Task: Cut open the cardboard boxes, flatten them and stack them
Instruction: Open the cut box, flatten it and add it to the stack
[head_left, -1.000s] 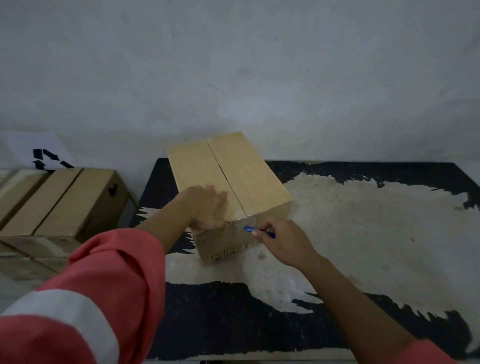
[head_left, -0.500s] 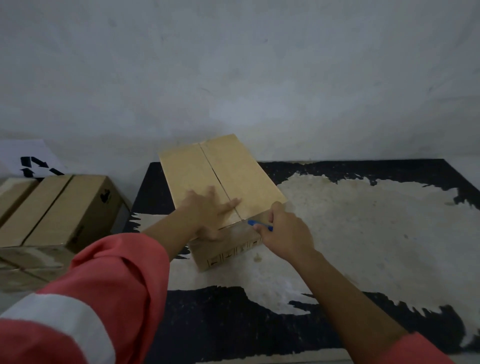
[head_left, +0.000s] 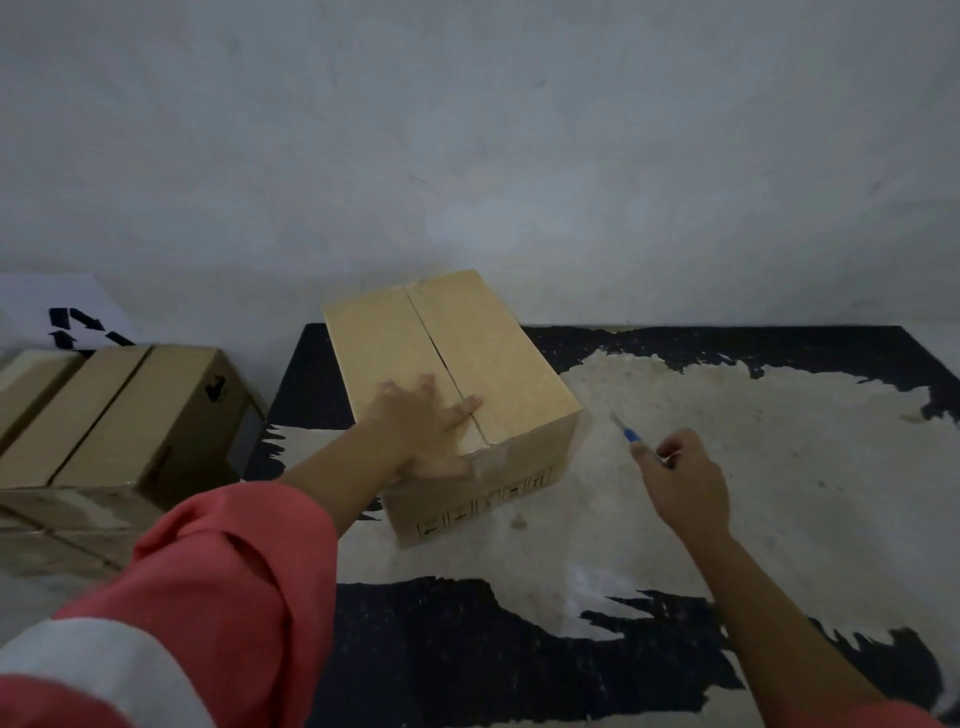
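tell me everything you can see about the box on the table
The cardboard box is plain brown, closed, its top flaps meeting at a lengthwise centre seam. Black symbols are printed low on its near end. It sits on the table, turned at an angle. The left hand rests flat on its top near edge; the right hand, holding a blue cutter, is clear of it.

One head-worn camera looks forward and down, close over the table (head_left: 727, 415).

The box (head_left: 483, 353) sits on the table (head_left: 753, 467), near its back left corner. The left hand (head_left: 421, 431) lies on top of it, and the right hand (head_left: 680, 478) holds a knife (head_left: 626, 431) to its right. More boxes (head_left: 130, 415) lie left of the table.
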